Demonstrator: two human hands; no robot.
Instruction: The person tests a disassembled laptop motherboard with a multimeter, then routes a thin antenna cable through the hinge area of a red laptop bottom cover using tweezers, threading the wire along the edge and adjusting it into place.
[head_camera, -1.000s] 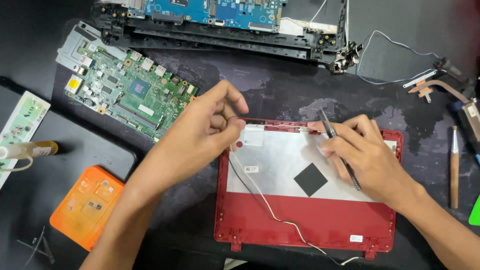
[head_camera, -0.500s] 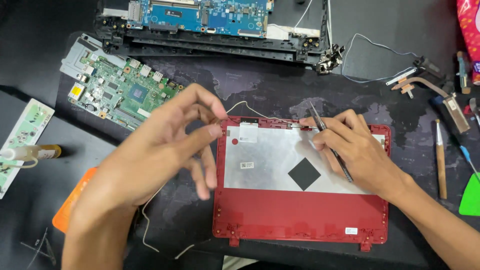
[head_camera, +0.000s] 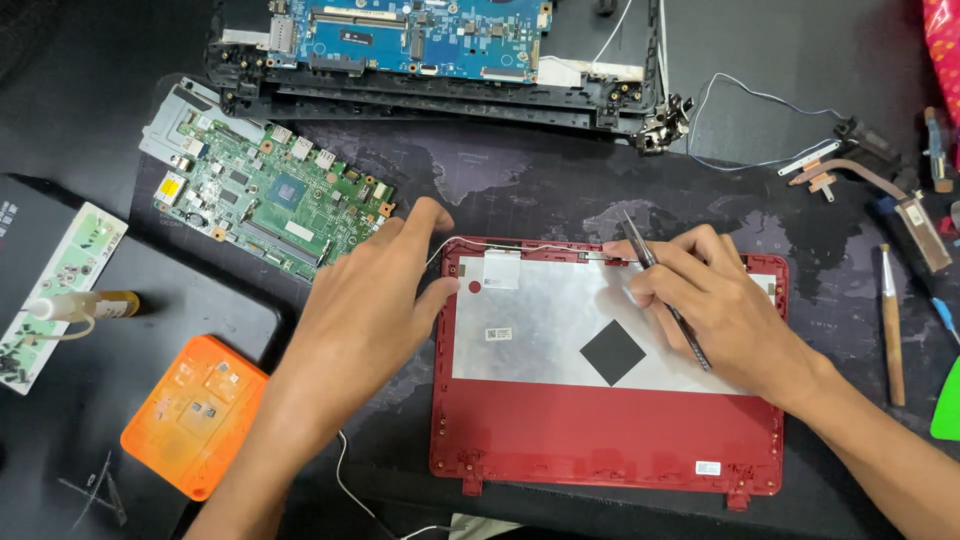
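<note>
A red laptop lid shell (head_camera: 600, 440) lies inside-up on the dark mat, lined with silver foil and a black square pad (head_camera: 612, 353). My right hand (head_camera: 715, 305) grips metal tweezers (head_camera: 645, 250), tip at the lid's top edge. My left hand (head_camera: 375, 300) rests at the lid's upper left corner, fingers pinching a thin white cable (head_camera: 470, 243) that runs along the top rim. The cable trails under my left forearm and reappears below (head_camera: 345, 475).
A green circuit board (head_camera: 270, 200) lies left of the lid. A laptop base with a blue board (head_camera: 430, 40) sits at the back. An orange parts box (head_camera: 195, 415), a glue bottle (head_camera: 85, 305), a copper heat pipe (head_camera: 850, 170) and hand tools (head_camera: 890, 325) surround the mat.
My left hand has lowered from above the lid to its upper left corner, pulling the white cable off the foil and out to the left. My right hand kept the tweezers at the top edge.
</note>
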